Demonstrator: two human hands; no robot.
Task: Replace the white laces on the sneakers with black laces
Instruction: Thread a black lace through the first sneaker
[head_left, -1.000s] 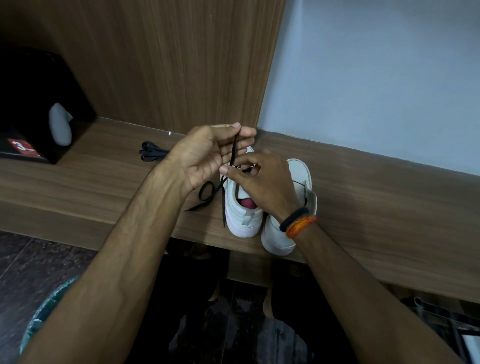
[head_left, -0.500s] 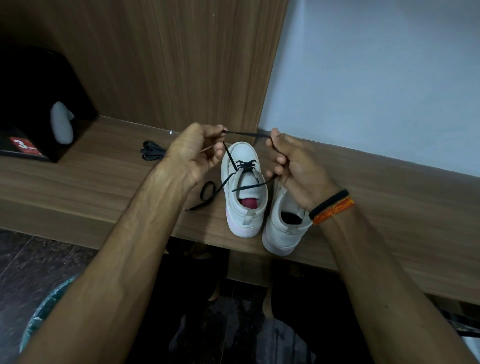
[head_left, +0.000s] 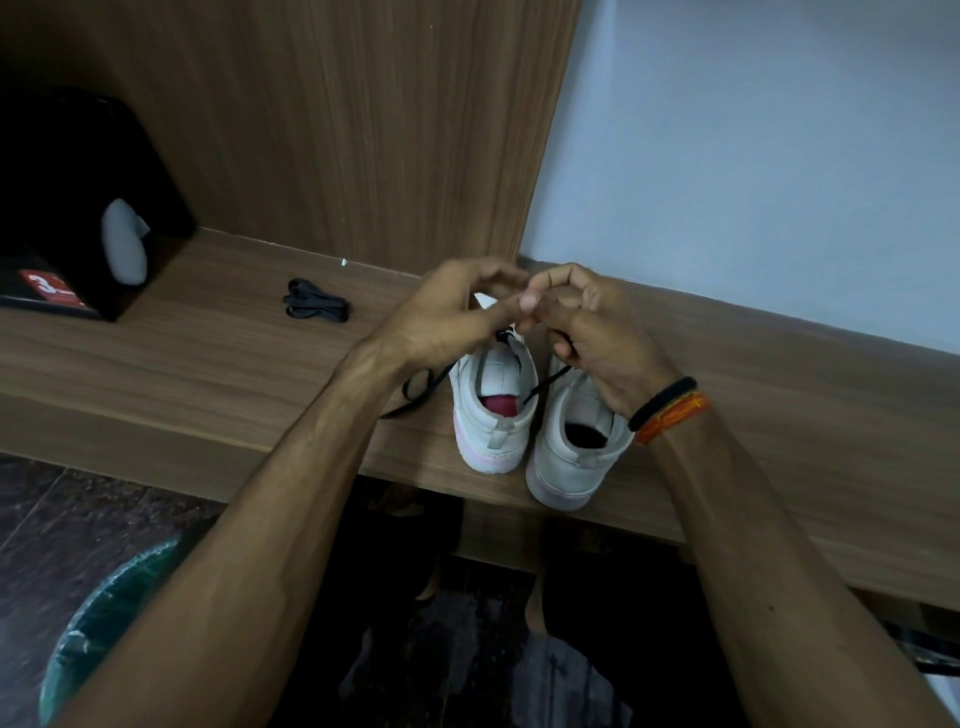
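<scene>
A home-like room; wood-grain ledge (head_left: 182, 358) and panel (head_left: 337, 130), plain pale wall (head_left: 753, 156), dark tiled floor (head_left: 62, 499)

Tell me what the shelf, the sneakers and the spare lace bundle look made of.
Shelf: wood-look board, probably laminate, matte, with straight printed-looking grain. Sneakers: smooth white upper, leather or synthetic, unclear which, with a pale pink rubbery sole. Spare lace bundle: flat black woven fabric, likely, lying limp in loops.

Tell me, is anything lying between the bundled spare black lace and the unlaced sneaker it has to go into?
Yes: the left sneaker, its trailing black lace, and the left hand lie between the bundled lace and the right sneaker.
</scene>
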